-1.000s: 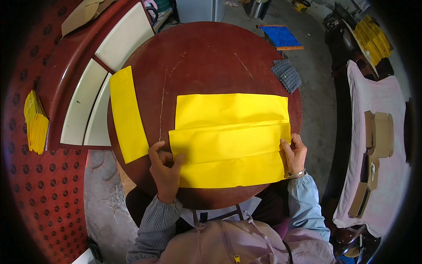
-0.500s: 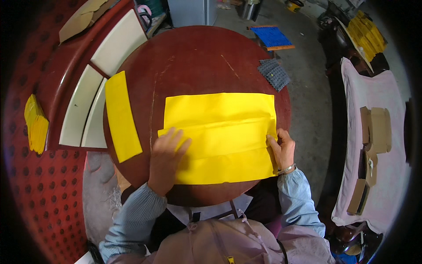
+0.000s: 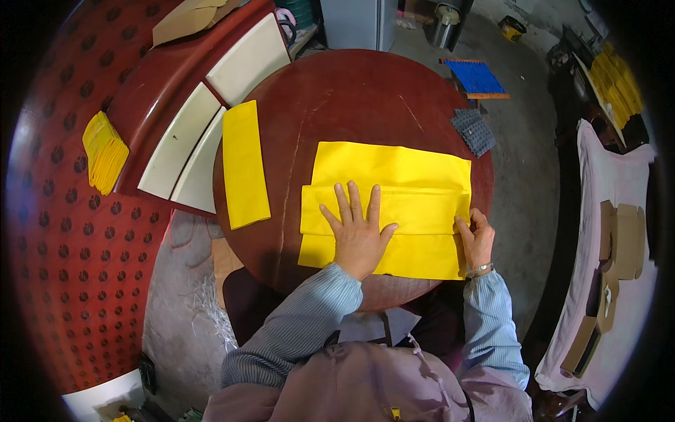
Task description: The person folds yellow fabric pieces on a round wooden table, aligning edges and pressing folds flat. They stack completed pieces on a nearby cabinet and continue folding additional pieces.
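A yellow, cloth-like sheet [image 3: 422, 211] lies on the round dark-red table [image 3: 365, 84], with a folded band running across its middle. My left hand [image 3: 357, 243] rests flat on that band, fingers spread. At the sheet's right edge, my right hand [image 3: 478, 239] pinches the border, thumb on top; its other fingers are partly hidden. A narrow folded yellow piece [image 3: 246, 169] lies apart near the table's left edge.
Grey textured pieces [image 3: 473, 131] lie at the table's right rim. Beyond stands a blue-topped stool [image 3: 478, 76]. To the left are a red cabinet with pale panels [image 3: 172, 137] and a yellow stack [image 3: 105, 153]. Opened cardboard boxes [image 3: 626, 243] rest on a pale cloth at right.
My left hand has moved from the sheet's left edge onto its middle band and spread flat. The band now looks smoother. My right hand stays at the right edge; the view has shifted.
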Demonstrator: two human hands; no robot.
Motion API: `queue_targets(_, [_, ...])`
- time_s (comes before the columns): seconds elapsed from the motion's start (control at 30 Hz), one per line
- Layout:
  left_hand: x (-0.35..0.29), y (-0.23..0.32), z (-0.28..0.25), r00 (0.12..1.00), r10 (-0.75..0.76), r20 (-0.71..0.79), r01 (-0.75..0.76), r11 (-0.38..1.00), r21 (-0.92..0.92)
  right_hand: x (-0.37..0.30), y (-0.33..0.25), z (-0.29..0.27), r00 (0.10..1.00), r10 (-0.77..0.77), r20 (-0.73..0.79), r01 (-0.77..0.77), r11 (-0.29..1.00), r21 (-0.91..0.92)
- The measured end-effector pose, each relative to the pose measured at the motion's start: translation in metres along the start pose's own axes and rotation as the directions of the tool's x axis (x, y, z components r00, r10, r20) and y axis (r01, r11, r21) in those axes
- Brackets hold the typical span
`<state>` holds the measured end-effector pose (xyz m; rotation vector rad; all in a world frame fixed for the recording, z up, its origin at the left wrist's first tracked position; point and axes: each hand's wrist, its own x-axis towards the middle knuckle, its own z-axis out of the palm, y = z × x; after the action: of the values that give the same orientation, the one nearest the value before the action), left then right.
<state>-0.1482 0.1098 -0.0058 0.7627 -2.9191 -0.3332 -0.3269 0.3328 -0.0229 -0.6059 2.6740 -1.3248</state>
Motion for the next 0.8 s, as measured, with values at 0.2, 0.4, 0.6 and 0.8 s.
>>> queue_targets(0.2, [0.001, -0.003, 0.011, 1.0, -0.017, -0.001, 0.017, 1.0, -0.007, 0.001, -0.048, -0.03, 0.897, -0.421, -0.135, 0.367, 0.879, -0.303])
queue_targets(0.4, [0.001, -0.001, 0.01, 0.999, -0.042, -0.006, 0.042, 0.995, 0.087, -0.033, -0.113, 0.078, 0.76, -0.591, 0.27, 0.649, 0.711, -0.269])
queue_targets(0.6, [0.0, -0.007, 0.012, 0.999, -0.037, -0.03, 0.037, 0.999, 0.016, -0.028, -0.055, 0.061, 0.905, -0.371, 0.209, 0.419, 0.69, -0.59])
queue_targets(0.8, [0.0, -0.007, 0.012, 0.998, -0.056, -0.014, 0.057, 0.997, 0.045, -0.026, -0.044, 0.035, 0.951, -0.265, 0.161, 0.29, 0.575, -0.765])
